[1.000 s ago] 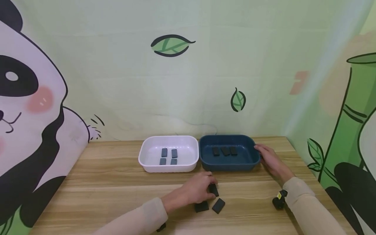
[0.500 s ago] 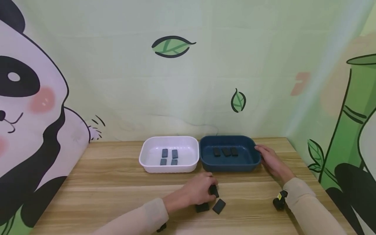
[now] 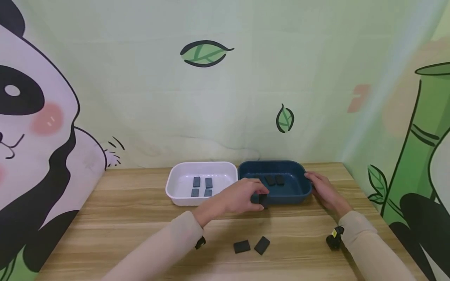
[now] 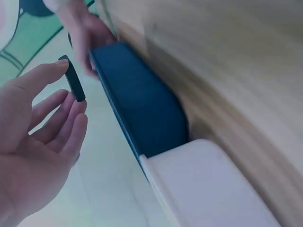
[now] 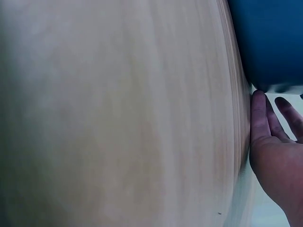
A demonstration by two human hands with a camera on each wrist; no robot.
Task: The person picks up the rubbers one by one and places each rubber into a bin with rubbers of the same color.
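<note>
My left hand [image 3: 242, 195] pinches a small black rectangular tile [image 4: 74, 80] between thumb and fingertips, just over the front rim of the dark blue tray [image 3: 286, 199]. Inside that tray lie dark tiles [image 3: 279, 180], one of them mostly hidden by the left hand. At the tray's right end, my right hand [image 3: 327, 193] touches the side and rim with its fingers extended; its fingertips [image 5: 258, 99] meet the tray's end in the right wrist view. Two black tiles, one lying level [image 3: 241, 246] and one slanted [image 3: 261, 245], rest on the wooden table in front.
A white tray [image 3: 177, 200] stands against the blue tray's left side, holding several grey-blue tiles [image 3: 209, 182]. Both trays sit near the back edge of the table [image 3: 133, 203], before a printed cloth backdrop [image 3: 140, 89].
My left hand has lifted one black tile from the table and carried it forward to the blue tray's front rim. The right hand stays at the tray's end.
</note>
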